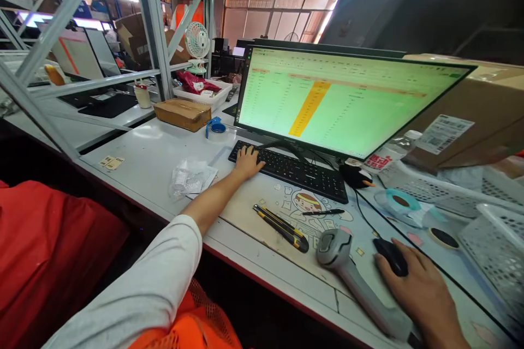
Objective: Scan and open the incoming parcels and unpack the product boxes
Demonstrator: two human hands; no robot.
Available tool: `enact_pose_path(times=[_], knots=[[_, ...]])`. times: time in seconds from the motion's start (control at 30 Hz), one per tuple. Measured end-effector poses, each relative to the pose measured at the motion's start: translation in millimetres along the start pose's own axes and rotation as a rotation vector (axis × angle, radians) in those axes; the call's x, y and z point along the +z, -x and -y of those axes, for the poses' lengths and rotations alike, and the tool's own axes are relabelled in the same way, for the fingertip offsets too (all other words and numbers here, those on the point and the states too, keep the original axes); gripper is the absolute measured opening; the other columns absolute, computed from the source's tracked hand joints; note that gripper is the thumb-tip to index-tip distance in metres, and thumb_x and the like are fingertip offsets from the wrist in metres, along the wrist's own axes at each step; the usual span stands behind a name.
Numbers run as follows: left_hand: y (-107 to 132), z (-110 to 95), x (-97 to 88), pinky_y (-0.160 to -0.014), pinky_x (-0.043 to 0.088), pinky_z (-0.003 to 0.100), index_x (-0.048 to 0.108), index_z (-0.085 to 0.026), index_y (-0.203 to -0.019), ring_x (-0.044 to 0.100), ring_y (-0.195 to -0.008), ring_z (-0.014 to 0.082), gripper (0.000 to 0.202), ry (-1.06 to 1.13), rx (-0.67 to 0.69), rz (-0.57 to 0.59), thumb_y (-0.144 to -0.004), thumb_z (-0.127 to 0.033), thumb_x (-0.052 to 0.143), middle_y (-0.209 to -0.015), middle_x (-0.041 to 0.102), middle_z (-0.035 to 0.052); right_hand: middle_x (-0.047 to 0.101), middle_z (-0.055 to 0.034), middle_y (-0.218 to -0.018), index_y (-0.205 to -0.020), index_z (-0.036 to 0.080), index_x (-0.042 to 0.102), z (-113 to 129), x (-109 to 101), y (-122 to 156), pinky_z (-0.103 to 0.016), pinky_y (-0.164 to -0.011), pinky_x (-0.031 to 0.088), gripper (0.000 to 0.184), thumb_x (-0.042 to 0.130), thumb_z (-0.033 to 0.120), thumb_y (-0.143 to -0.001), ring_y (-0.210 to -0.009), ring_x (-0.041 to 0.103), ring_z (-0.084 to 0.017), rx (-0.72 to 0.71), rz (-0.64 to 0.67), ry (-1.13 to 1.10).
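Observation:
My left hand (247,163) rests on the left end of a black keyboard (301,172), fingers spread over the keys. On the desk mat, my right hand (421,283) is wrapped round a black computer mouse (391,257). Just left of that hand lies a grey barcode scanner (358,283), handle toward me. Between the hands are a yellow-and-black utility knife (281,228) and a black pen (323,212). Behind the keyboard stands a monitor (347,101) showing a green spreadsheet with one orange column.
Clear plastic packaging (189,179) lies left of my forearm. Farther back are a cardboard box (183,114), blue tape (217,127) and a small fan (197,41). White baskets (497,245) and a large carton (483,106) crowd the right. A person in an orange vest (195,12) is in the background.

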State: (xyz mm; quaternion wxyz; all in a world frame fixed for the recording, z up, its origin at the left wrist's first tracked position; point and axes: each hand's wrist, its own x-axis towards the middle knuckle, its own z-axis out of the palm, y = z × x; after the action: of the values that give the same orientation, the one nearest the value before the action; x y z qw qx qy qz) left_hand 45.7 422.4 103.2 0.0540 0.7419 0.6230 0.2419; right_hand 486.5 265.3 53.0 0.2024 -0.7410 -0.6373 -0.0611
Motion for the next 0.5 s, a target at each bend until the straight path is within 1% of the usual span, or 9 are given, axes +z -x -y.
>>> enact_pose_path(times=[0.07, 0.1, 0.17, 0.2, 0.27, 0.33, 0.4, 0.43, 0.5], knots=[[10, -7, -18.3, -0.125, 0.035, 0.043, 0.062, -0.017, -0.142, 0.04, -0.15, 0.0332, 0.049, 0.014, 0.062, 0.022, -0.103, -0.045, 0.052, -0.158, 0.049, 0.0126, 0.06, -0.0225, -0.138, -0.14, 0.009, 0.06, 3, 2, 3, -0.055, -0.12, 0.042, 0.093, 0.034, 0.077, -0.081, -0.133, 0.056, -0.045, -0.008, -0.046, -0.002], [14, -6, -31.3, -0.121, 0.04, 0.037, 0.064, -0.022, -0.14, 0.046, -0.145, 0.0286, 0.045, 0.019, 0.086, 0.037, -0.104, -0.045, 0.05, -0.153, 0.056, 0.0085, 0.06, -0.0228, -0.137, -0.139, 0.009, 0.061, 4, 3, 4, -0.055, -0.12, 0.042, 0.092, 0.035, 0.077, -0.081, -0.132, 0.057, -0.046, -0.019, -0.067, -0.007], [18, 11, -63.9, -0.112, 0.046, 0.033, 0.065, -0.029, -0.137, 0.058, -0.131, 0.0235, 0.039, 0.016, 0.078, 0.068, -0.105, -0.042, 0.048, -0.141, 0.066, 0.0034, 0.061, -0.0234, -0.135, -0.138, 0.01, 0.062, 5, 3, 6, -0.055, -0.12, 0.042, 0.09, 0.036, 0.076, -0.083, -0.132, 0.057, -0.047, -0.046, -0.09, -0.024], [19, 27, -81.8, -0.109, 0.048, 0.034, 0.065, -0.027, -0.136, 0.061, -0.127, 0.0242, 0.038, 0.002, 0.036, 0.082, -0.104, -0.039, 0.048, -0.138, 0.068, 0.0041, 0.061, -0.0238, -0.134, -0.137, 0.011, 0.062, 6, 3, 7, -0.056, -0.12, 0.042, 0.089, 0.037, 0.076, -0.083, -0.132, 0.057, -0.048, -0.052, -0.097, -0.031], [22, 71, -114.6, -0.108, 0.047, 0.038, 0.065, -0.019, -0.136, 0.062, -0.126, 0.0279, 0.04, -0.043, -0.084, 0.117, -0.1, -0.036, 0.058, -0.139, 0.068, 0.0099, 0.062, -0.0246, -0.133, -0.138, 0.01, 0.062, 8, 2, 7, -0.057, -0.12, 0.041, 0.088, 0.036, 0.076, -0.084, -0.132, 0.056, -0.05, -0.054, -0.096, -0.045], [30, 119, -137.4, -0.106, 0.049, 0.036, 0.07, -0.015, -0.127, 0.066, -0.119, 0.0283, 0.044, -0.08, -0.188, 0.204, -0.089, -0.035, 0.073, -0.131, 0.072, 0.0131, 0.061, -0.0245, -0.133, -0.139, 0.01, 0.06, 10, 1, 8, -0.058, -0.12, 0.04, 0.088, 0.035, 0.075, -0.086, -0.133, 0.055, -0.051, -0.053, -0.087, -0.061], [44, 157, -147.0, -0.1, 0.052, 0.031, 0.073, -0.018, -0.121, 0.07, -0.111, 0.0262, 0.045, -0.085, -0.239, 0.298, -0.081, -0.04, 0.078, -0.124, 0.075, 0.0101, 0.06, -0.0228, -0.133, -0.141, 0.014, 0.058, 11, 2, 8, -0.058, -0.122, 0.038, 0.086, 0.035, 0.075, -0.086, -0.134, 0.053, -0.051, -0.056, -0.076, -0.074], [51, 170, -147.5, -0.099, 0.053, 0.029, 0.074, -0.021, -0.121, 0.071, -0.111, 0.0253, 0.046, -0.078, -0.244, 0.329, -0.081, -0.043, 0.077, -0.124, 0.076, 0.0083, 0.06, -0.0215, -0.132, -0.141, 0.016, 0.058, 11, 2, 8, -0.058, -0.122, 0.038, 0.084, 0.035, 0.075, -0.086, -0.135, 0.053, -0.051, -0.049, -0.072, -0.075], [66, 187, -142.5, -0.102, 0.052, 0.028, 0.073, -0.025, -0.124, 0.069, -0.118, 0.0243, 0.047, -0.055, -0.224, 0.35, -0.083, -0.048, 0.071, -0.132, 0.073, 0.0053, 0.06, -0.0197, -0.131, -0.139, 0.02, 0.059, 9, 4, 8, -0.059, -0.121, 0.039, 0.082, 0.035, 0.077, -0.085, -0.134, 0.053, -0.051, -0.025, -0.068, -0.071]])
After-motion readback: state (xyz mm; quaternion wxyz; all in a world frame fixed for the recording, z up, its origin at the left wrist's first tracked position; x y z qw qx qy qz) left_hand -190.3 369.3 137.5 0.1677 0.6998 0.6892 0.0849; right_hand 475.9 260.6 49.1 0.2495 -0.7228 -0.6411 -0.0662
